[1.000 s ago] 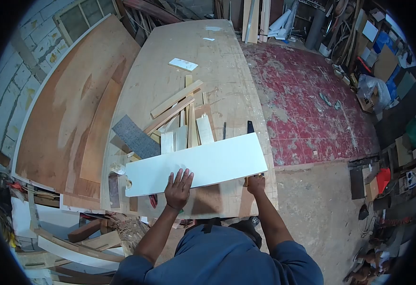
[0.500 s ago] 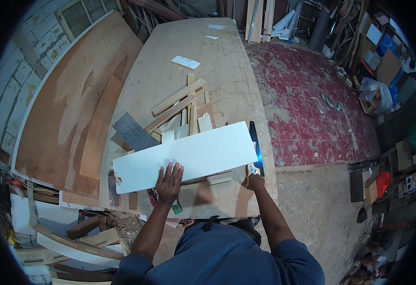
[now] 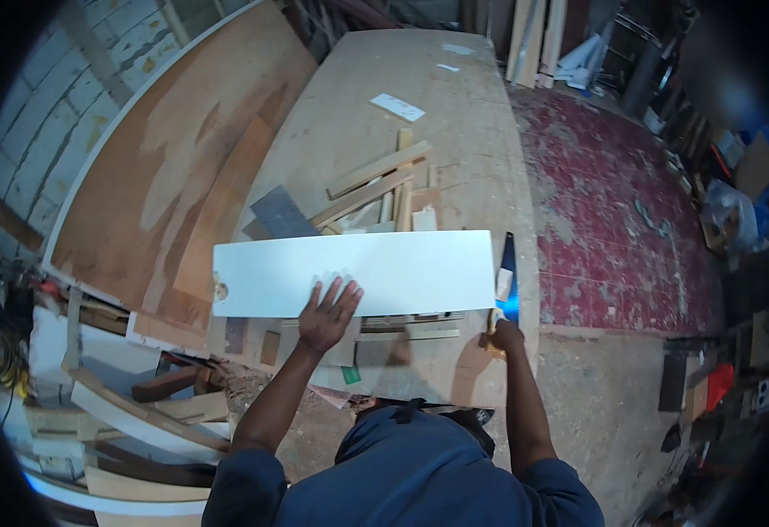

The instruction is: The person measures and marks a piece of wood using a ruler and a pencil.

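Note:
A long white board point(image 3: 402, 272) lies crosswise on the wooden worktable, over part of a pile of wood offcuts. My left hand point(image 3: 330, 314) rests flat near the board's front edge, fingers spread. At the board's right end, my right hand point(image 3: 506, 336) is closed round the yellowish handle of a handsaw point(image 3: 509, 253). The saw's dark blade points away from me beside that end, with a bright blue patch near the handle. A small pale piece point(image 3: 503, 285) overlaps the blade.
Behind the board are wood strips point(image 3: 380, 169) and a grey sheet piece point(image 3: 281, 213). A small white panel point(image 3: 398, 107) lies farther up the worktable point(image 3: 463, 184). A large brown plywood sheet point(image 3: 165, 176) leans at left. Red flooring point(image 3: 613, 211) spans the right side.
The white board has turned from a slant to nearly level across the table. Both hands stay on the board and saw. The whole view has swung, shifting the surroundings rightward.

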Demonstrator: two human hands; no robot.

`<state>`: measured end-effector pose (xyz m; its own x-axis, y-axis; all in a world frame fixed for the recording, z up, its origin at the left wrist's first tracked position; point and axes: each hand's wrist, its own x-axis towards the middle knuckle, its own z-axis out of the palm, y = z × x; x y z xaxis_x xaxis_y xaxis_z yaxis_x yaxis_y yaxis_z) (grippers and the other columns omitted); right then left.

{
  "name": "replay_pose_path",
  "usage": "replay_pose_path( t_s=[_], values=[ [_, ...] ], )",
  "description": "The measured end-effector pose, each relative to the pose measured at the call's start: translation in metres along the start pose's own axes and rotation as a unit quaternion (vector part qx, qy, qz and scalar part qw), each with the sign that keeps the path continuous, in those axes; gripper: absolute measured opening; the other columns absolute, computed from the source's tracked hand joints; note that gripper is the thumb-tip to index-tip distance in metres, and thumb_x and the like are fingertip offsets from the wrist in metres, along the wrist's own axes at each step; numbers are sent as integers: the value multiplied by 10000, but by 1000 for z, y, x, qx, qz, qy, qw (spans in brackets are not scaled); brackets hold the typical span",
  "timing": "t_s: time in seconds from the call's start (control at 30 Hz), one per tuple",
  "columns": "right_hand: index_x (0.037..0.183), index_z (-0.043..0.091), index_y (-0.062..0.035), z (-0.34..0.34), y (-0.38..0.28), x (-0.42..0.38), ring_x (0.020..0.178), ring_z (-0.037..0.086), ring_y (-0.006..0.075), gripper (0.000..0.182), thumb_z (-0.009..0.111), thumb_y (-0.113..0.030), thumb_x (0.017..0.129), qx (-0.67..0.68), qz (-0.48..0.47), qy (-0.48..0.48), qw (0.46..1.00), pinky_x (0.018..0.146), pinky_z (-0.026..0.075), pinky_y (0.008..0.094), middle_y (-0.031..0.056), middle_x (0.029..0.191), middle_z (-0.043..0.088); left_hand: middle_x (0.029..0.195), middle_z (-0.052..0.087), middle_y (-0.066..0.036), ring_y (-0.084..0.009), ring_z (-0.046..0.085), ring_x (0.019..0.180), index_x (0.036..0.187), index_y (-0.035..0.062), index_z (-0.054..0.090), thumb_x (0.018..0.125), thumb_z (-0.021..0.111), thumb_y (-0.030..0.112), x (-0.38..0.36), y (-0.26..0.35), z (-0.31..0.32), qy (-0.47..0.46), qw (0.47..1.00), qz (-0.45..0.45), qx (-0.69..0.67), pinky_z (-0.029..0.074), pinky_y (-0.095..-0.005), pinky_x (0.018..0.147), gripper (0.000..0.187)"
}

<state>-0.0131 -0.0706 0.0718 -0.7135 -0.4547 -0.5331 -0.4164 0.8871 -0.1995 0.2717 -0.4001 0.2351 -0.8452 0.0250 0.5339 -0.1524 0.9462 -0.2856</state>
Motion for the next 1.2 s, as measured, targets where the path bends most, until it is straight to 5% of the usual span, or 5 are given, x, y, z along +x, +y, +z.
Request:
replay_pose_path(
  t_s=[0.1, 0.2, 0.37, 0.9, 1.2],
  values=[
    [1318, 493, -76, -42, -25, -5, 976, 632, 269, 561, 429, -473, 927, 618, -42, -102, 778, 829, 522, 442, 98, 1150, 620, 1344, 557, -17, -233, 470, 1299, 1251, 164, 610, 875, 560, 154, 2, 4, -1, 3, 1000, 8, -8, 352, -472, 1075, 380],
    [1394, 363, -53, -107, -56, -54, 1123, 567, 306, 845, 359, -721, 877, 807, -174, -182, 534, 890, 502, 474, 183, 1278, 528, 1335, 569, -7, -225, 488, 1285, 1239, 175, 620, 857, 582, 147, 4, 12, -1, 6, 1000, 22, -17, 351, -468, 1080, 385],
    [1248, 487, 10, -118, -68, -65, 952, 613, 190, 502, 570, -384, 950, 691, -110, 23, 714, 789, 508, 289, 115, 1105, 613, 1361, 548, -34, -238, 473, 1302, 1257, 158, 610, 871, 552, 143, 3, 33, 4, 13, 997, 54, -45, 360, -478, 1075, 391],
    [1024, 598, 25, 50, 157, -160, 775, 533, 104, 329, 522, -294, 996, 584, 11, 174, 793, 703, 458, 273, 32, 871, 620, 1523, 198, -248, -466, 220, 1387, 1495, 173, 267, 719, 671, 129, -23, 270, -11, -334, 917, 4, -219, 246, -681, 1035, 876],
    [1031, 599, 37, 94, 260, -152, 771, 544, 113, 357, 554, -313, 976, 534, 35, 183, 825, 698, 464, 286, 55, 873, 630, 1545, 147, -236, -439, 157, 1423, 1517, 193, 175, 584, 827, 273, -37, 383, 44, -328, 922, 108, -173, 202, -675, 1057, 1142]
  ],
)
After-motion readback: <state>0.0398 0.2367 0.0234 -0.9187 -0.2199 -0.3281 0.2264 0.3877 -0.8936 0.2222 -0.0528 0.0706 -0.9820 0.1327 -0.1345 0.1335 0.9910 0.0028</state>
